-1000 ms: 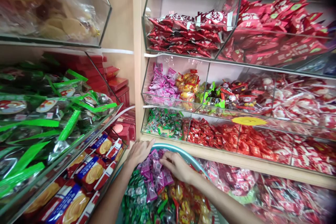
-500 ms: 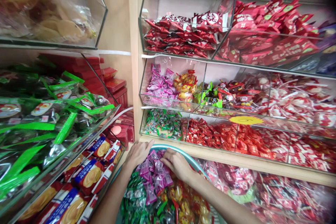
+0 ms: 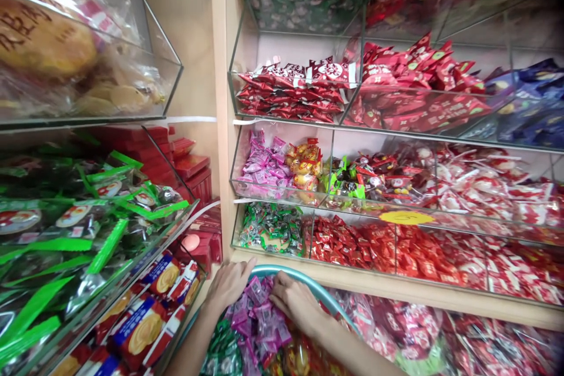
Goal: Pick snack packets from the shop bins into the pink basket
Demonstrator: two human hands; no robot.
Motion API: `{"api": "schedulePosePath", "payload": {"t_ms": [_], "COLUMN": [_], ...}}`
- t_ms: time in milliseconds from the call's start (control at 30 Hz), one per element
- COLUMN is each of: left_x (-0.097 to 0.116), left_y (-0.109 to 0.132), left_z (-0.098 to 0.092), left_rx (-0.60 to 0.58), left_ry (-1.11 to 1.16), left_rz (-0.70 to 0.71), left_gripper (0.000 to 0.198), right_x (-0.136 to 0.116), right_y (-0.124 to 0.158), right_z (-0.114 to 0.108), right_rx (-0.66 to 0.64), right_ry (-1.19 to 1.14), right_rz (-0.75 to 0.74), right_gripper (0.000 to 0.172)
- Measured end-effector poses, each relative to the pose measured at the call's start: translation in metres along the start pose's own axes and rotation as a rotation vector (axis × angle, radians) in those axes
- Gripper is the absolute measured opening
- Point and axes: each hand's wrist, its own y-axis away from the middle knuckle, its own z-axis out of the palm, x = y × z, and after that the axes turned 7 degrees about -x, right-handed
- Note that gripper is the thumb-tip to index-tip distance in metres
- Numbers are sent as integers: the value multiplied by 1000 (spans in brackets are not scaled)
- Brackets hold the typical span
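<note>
L hand [image 3: 229, 285] at far-left basket [image 3: 319, 286] rim; can't tell grip. R hand [image 3: 294, 301], grip part-curled, touches purple candies [image 3: 261, 314]; can't confirm hold.

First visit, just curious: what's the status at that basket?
Left hand at basket rim. Right hand at purple candies, heaped inside. Shelf edge just beyond.
</note>
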Motion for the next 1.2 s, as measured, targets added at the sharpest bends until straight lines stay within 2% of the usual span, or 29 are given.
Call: {"api": "schedulePosePath", "payload": {"t_ms": [167, 267, 367, 500, 600, 700, 800, 900, 1000, 1200], "left_x": [0, 1, 1, 3, 2, 1, 0, 0, 0, 3], "left_y": [0, -1, 0, 2, 3, 4, 3, 3, 3, 4], "left_z": [-1, -1, -1, -2, -2, -2, -1, -1, -1, -3], "left_rx": [-3, 0, 4, 4, 19, 32, 47, 51, 53, 54], "left_ry": [-2, -9, -12, 6, 18, 30, 43, 51, 48, 30], "left_rz": [1, 7, 17, 2, 11, 19, 27, 21, 8, 12], "left_gripper": [79, 79, 78, 79, 79, 78, 77, 76, 76, 76], "right_x": [-3, -11, -22, -32, -26, -12, 0, 6, 9, 9], "right_y": [4, 5, -3, -37, -82, -131, -170, -191, -198, -195], "right_z": [-3, -25, -71, -156, -210, -241, -251, -252, -252, -252], "right_rx": [12, 44, 145, 388, 571, 645, 605, 567, 543, 493], "right_ry": [7, -7, -13, -10, 24, 73, 109, 139, 152, 140], "right_rz": [-5, -58, -160, -273, -183, 3, 159, 235, 252, 243], "right_gripper": [19, 22, 28, 35, 34, 22, 21, 24, 25, 28]}}
